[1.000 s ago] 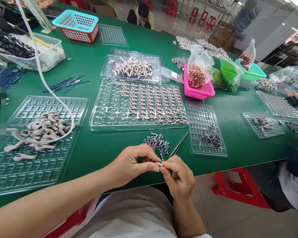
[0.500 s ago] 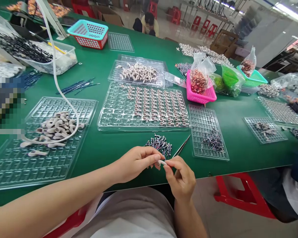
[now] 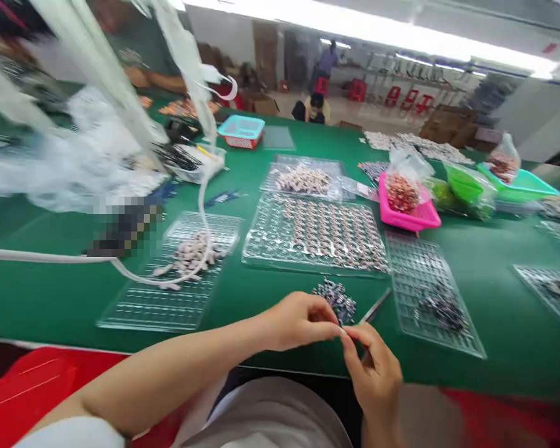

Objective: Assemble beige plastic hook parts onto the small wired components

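Along the bottom I see the near edge of a smooth green tabletop (image 3: 261,289), close under the hands. A strip of green lies between the left hand (image 3: 296,323) and a large clear plastic tray (image 3: 264,239) farther in; a narrower clear plastic sheet (image 3: 413,267) bearing dark bits lies to the right. The left forearm (image 3: 191,367) slants inward, the right hand (image 3: 376,367) angles upward, and their fingertips meet. I cannot tell whether they clamp anything; the fingers hide it. A heap of small dark metallic parts (image 3: 336,300) sits just beyond, slim grey metal tweezers (image 3: 377,305) beside it.
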`<state>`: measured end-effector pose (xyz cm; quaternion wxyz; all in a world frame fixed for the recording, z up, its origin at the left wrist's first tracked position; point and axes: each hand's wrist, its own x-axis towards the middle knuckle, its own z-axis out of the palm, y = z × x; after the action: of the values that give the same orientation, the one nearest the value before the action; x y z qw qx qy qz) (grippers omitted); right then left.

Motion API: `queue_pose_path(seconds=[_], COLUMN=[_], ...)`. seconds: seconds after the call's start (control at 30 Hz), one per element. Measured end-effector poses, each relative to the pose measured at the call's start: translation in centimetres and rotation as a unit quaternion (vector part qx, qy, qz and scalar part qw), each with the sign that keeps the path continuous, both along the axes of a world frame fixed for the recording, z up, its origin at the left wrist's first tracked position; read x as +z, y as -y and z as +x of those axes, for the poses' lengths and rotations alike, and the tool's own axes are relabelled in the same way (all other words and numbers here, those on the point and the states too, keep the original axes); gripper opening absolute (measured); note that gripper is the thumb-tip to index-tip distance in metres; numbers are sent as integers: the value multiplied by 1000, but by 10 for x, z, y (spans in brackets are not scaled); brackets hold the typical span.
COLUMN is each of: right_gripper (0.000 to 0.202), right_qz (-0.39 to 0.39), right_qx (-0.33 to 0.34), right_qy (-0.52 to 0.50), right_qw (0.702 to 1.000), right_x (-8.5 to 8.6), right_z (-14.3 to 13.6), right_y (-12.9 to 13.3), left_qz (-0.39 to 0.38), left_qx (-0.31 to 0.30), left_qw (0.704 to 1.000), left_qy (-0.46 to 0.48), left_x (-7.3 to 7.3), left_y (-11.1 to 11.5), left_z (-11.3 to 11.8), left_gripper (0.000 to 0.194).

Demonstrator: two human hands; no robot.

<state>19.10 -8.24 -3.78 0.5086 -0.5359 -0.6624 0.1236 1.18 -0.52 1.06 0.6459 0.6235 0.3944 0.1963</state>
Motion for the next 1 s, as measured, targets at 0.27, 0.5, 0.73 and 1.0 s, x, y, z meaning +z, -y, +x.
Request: queue_pose_path(seconds=[0.27,0.5,0.73,1.0], right_gripper=[20,14,13,13], right_qz=[-4,26,57,61], right_qx=[20,53,70,67], right_qy=[-26,-37,-2,-10], right_qw=[999,998,996,996], right_x=[-5,-10,-10,-3], right_z=[0,1,3,1], right_y=[-6,-6,-7,-7], left_qz=[182,311,444,429], left_qx=[79,227,167,62], left_qw=[973,854,789,800], left_qy=[-116,-350,-391,-416], left_x=[27,37,22,13], left_y=[-1,-9,-28,-118], left_z=[-42,-151,-142,-54], left_gripper=[24,31,31,26])
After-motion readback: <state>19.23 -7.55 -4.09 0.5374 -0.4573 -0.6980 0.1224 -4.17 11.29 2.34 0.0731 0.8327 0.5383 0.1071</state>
